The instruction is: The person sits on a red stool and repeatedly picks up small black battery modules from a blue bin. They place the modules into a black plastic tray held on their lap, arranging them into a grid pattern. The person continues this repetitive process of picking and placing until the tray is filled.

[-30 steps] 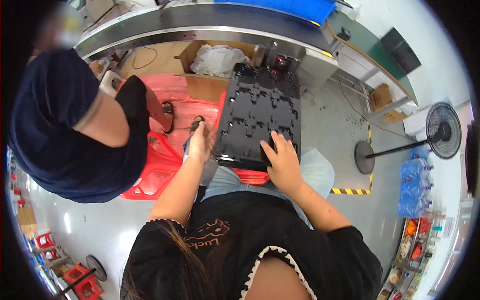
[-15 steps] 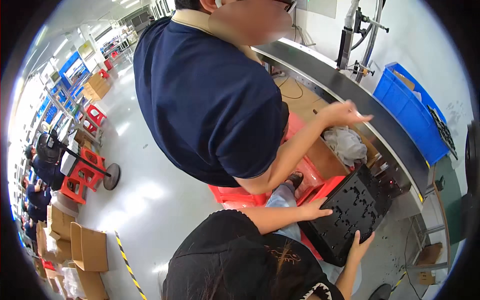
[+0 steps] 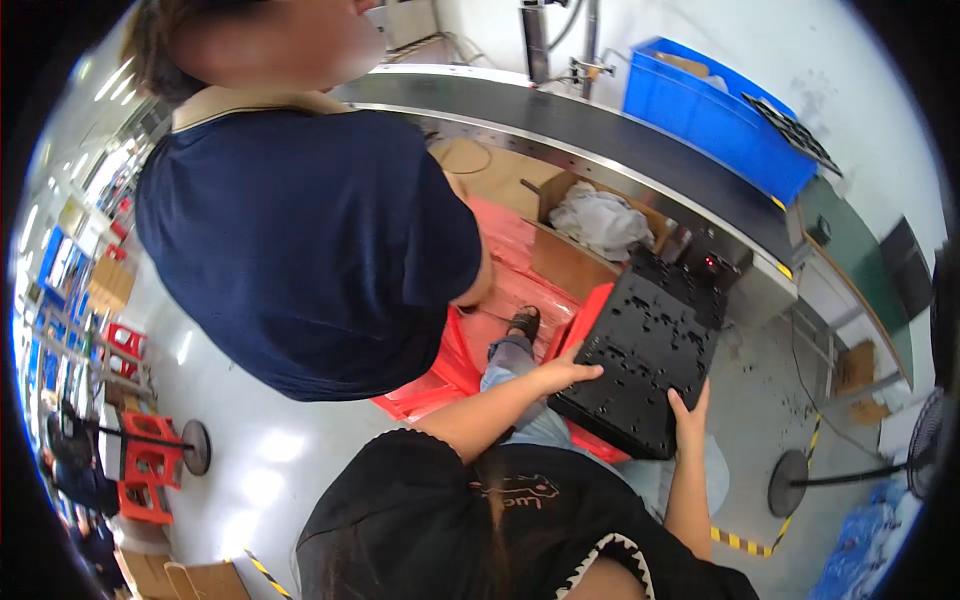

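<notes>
A thick black plastic tray (image 3: 652,338), dotted with cut-outs and small raised shapes, lies tilted in front of me; whether it is one tray or a stack I cannot tell. My left hand (image 3: 566,372) grips its left edge, thumb on top and fingers hidden beneath. At the near right edge, my right hand (image 3: 689,415) holds it with the thumb on the side and the fingers partly hidden. Red plastic (image 3: 590,318), seemingly a stool or crate, shows under and beside the tray.
A co-worker in a navy shirt (image 3: 310,240) stands close on my left. Beyond runs a black conveyor belt (image 3: 560,125) with a blue bin (image 3: 700,105) behind it. A cardboard box (image 3: 570,258) holds white cloth or plastic (image 3: 603,220). A fan base (image 3: 788,483) stands at right.
My view has turned right, so the surroundings sit further left. The co-worker's outstretched arm has come down and is mostly hidden. Both my hands still hold the black tray.
</notes>
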